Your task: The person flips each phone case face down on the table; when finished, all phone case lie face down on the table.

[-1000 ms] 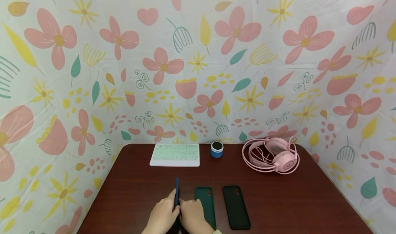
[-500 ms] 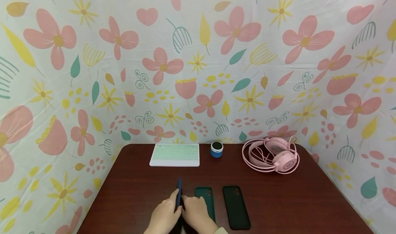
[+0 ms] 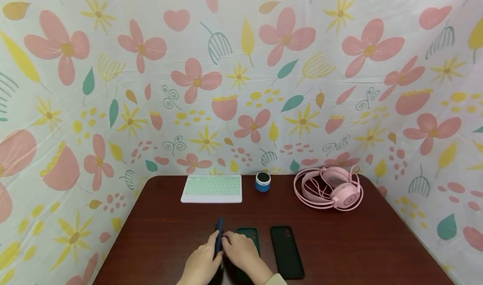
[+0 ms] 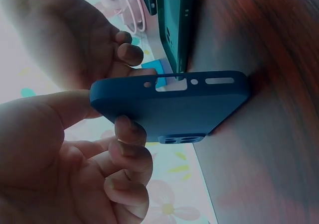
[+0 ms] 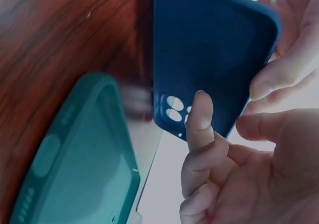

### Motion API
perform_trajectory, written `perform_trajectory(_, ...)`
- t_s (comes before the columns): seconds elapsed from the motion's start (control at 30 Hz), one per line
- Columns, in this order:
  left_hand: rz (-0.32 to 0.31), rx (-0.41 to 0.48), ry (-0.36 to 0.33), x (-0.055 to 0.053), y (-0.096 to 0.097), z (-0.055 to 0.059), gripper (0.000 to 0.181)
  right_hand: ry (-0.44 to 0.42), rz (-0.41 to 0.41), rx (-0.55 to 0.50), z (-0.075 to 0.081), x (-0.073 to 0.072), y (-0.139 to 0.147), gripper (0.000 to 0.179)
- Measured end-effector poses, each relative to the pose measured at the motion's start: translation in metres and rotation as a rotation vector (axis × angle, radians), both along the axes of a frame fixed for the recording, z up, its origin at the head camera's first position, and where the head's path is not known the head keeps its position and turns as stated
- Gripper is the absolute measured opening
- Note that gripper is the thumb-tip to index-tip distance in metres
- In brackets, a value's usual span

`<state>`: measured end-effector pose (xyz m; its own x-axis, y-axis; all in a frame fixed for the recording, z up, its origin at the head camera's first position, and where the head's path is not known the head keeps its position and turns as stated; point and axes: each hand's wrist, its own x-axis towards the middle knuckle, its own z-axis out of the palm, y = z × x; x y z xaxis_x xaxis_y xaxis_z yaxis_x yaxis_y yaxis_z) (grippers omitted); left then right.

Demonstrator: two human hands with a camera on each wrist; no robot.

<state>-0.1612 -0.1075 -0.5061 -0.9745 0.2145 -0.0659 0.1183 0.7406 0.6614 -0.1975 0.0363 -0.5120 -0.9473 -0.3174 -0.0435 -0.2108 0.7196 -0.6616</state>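
A dark blue phone case [image 3: 219, 232] stands on its long side edge on the brown table, its camera cutouts [image 5: 174, 108] at the far end. My left hand [image 3: 201, 260] grips it from the left: in the left wrist view the fingers [image 4: 130, 159] bend against its back, with the thumb along its upper edge. From the other side my right hand [image 3: 243, 251] has its index finger [image 5: 202, 109] over the case's inner face near the cutouts and its thumb by the upper edge; the other fingers are curled. A green phone case [image 5: 84, 159] lies partly beneath the right hand.
A black phone case [image 3: 286, 251] lies to the right of the green one. Along the back of the table [image 3: 339, 243] are a white keyboard [image 3: 212, 188], a small blue speaker [image 3: 263, 182] and pink headphones [image 3: 328, 188]. A flowered cloth hangs behind.
The blue case has shifted slightly right with my left hand. My right hand has moved a little forward and right, now covering more of the green case.
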Motion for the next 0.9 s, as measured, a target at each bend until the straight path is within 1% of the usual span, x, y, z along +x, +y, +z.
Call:
perform_trajectory(0.13, -0.009, 0.001, -0.01, 0.0, 0.001, 0.0, 0.059, -0.039, 0.011, -0.042, 0.003, 0.004, -0.003, 0.036)
perform_trajectory(0.3, -0.007, -0.01, -0.001, 0.001, 0.003, -0.003, 0.06, -0.008, 0.025, -0.033, 0.005, 0.01, -0.006, 0.036)
perform_trajectory(0.43, -0.006, -0.038, 0.031, 0.001, 0.004, -0.003, 0.06, 0.031, 0.018, -0.006, 0.006, 0.012, -0.007, 0.034)
perform_trajectory(0.53, -0.012, -0.052, 0.046, 0.001, 0.004, -0.003, 0.06, 0.03, 0.01, 0.007, 0.004, 0.011, -0.007, 0.032)
perform_trajectory(0.7, -0.032, -0.056, 0.055, 0.0, 0.004, -0.006, 0.06, -0.001, 0.001, 0.011, 0.003, 0.009, -0.007, 0.03)
perform_trajectory(0.8, -0.046, -0.049, 0.049, 0.0, 0.002, -0.005, 0.061, -0.012, -0.001, 0.004, 0.003, 0.008, -0.006, 0.03)
perform_trajectory(0.9, -0.057, -0.018, 0.001, 0.0, -0.002, -0.003, 0.061, -0.032, 0.003, -0.005, 0.003, 0.007, -0.006, 0.032)
